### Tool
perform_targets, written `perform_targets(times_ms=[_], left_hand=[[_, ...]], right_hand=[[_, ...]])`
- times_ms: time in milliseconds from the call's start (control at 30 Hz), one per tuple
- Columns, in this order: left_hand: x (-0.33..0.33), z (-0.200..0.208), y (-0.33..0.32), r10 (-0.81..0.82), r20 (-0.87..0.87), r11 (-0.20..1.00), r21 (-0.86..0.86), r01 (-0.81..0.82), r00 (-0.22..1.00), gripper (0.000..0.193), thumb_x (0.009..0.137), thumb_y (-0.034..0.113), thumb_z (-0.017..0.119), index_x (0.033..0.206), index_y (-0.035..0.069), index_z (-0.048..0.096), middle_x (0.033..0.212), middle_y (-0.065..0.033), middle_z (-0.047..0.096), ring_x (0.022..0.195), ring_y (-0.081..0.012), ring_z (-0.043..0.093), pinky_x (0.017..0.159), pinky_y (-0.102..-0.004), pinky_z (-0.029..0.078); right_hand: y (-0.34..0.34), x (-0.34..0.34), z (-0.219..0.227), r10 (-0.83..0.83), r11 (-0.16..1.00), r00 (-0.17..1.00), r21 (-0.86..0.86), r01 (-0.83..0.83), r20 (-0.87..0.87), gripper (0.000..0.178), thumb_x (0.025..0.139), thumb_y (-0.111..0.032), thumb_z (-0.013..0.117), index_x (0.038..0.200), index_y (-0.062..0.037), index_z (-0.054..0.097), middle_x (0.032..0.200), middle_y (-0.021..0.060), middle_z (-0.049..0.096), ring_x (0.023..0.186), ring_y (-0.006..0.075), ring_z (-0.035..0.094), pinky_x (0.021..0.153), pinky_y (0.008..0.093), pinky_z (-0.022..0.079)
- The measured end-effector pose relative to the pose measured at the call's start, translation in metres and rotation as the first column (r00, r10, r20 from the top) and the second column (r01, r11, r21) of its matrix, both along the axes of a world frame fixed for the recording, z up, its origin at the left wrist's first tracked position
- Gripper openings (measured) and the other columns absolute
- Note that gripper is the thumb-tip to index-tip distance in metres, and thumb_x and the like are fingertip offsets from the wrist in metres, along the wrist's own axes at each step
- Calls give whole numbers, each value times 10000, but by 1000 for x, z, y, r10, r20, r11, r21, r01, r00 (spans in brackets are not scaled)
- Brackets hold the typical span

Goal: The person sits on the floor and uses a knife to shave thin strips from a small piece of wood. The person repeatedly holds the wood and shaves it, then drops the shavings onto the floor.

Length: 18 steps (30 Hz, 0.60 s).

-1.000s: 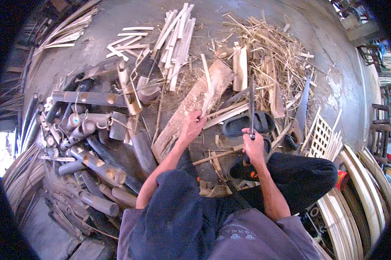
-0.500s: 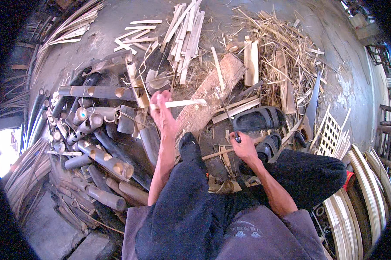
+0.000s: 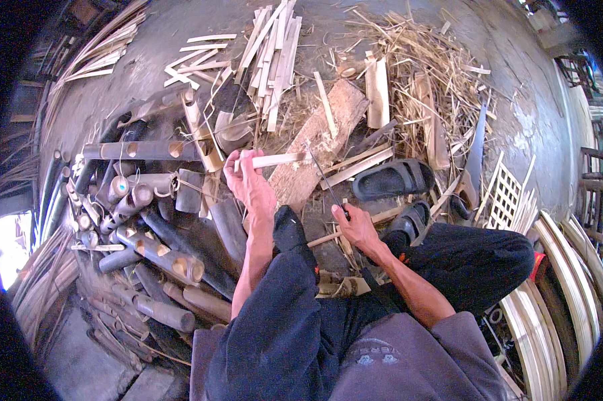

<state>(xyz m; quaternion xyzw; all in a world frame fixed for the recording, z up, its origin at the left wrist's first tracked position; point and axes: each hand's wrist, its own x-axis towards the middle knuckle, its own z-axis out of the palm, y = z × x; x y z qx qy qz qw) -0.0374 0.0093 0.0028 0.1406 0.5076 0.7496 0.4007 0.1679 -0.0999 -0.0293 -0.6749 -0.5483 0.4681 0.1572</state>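
Note:
My left hand (image 3: 252, 180) pinches one end of a short, pale bamboo strip (image 3: 278, 160), which points to the right above a wooden board (image 3: 345, 107). A knife with a thin blade (image 3: 325, 175) is gripped by its black handle in my right hand (image 3: 356, 226). The blade slants up and left, its tip close to the strip's free end; whether they touch I cannot tell. Another pale strip (image 3: 325, 103) lies across the board's far part. Past the board rests a bundle of bamboo strips (image 3: 275, 63).
Cut bamboo tubes (image 3: 158, 254) are heaped at my left. Shavings (image 3: 408, 80) lie piled at the far right, near a handsaw (image 3: 474, 154). Black sandals (image 3: 392, 180) sit beside my right hand. A woven lattice (image 3: 505, 197) and bent bamboo slats (image 3: 535, 334) stand to the right.
My right hand has moved left, bringing the knife blade up to the strip's end. My left hand keeps its hold on the strip. The whole view has shifted slightly.

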Motion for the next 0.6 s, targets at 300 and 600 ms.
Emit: perform_targets(times_ms=[300,600], left_hand=[[-12,-10,-15,-74,-202,978,179,111,976,406,886,84,513,1250,45,337,753,-65,520,663,-154,489,630,-307,435],[-18,22,-42,-530,-545,769,-632,97,650,574,1003,425,387,1128,-116,531,945,-231,654,850,-276,688,721,-354,570]], right_hand=[[-11,-9,-1,71,997,997,39,-70,-27,511,984,-426,412,818,40,541,682,257,549,649,422,541,628,469,427],[13,-63,47,211,977,955,72,-201,-208,450,976,-422,436,894,-2,578,750,289,581,756,495,562,638,520,430]])
